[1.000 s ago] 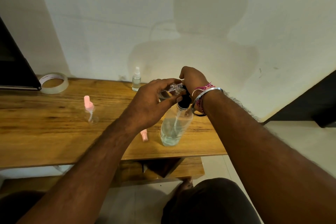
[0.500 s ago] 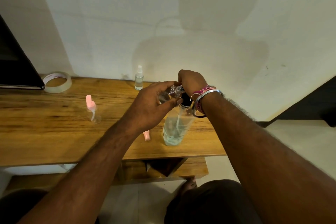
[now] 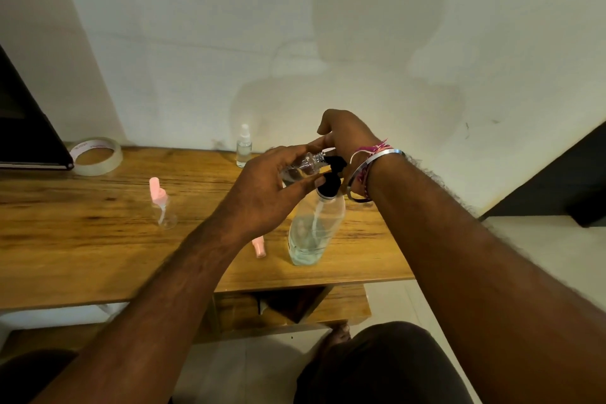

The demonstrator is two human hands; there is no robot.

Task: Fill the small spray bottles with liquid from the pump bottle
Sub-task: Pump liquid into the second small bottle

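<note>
A small clear spray bottle, cap off, is held tilted almost sideways in the left hand, fingers closed around its body, so that its open neck is brought up to the black pump head of the pump bottle. The right hand is set on top of the pump head, fingers curled down over it, presumably so the nozzle can be pressed and aimed into the neck; exact finger contact is hidden behind the left hand. The pump bottle is stood upright on the bench near its front edge, roughly a third full of clear liquid, with the dip tube visible inside. Some liquid seems to be present in the held bottle, but the level cannot be read. Counted: one pump bottle; three small spray bottles, namely the held one, a pink-capped empty bottle standing to the left, and a white-capped bottle standing at the back by the wall. One loose pink cap is laid on the bench just left of the pump bottle, likely kept close for recapping. One tape roll is lying far left. Filling is judged to be in progress on the first pink bottle.
</note>
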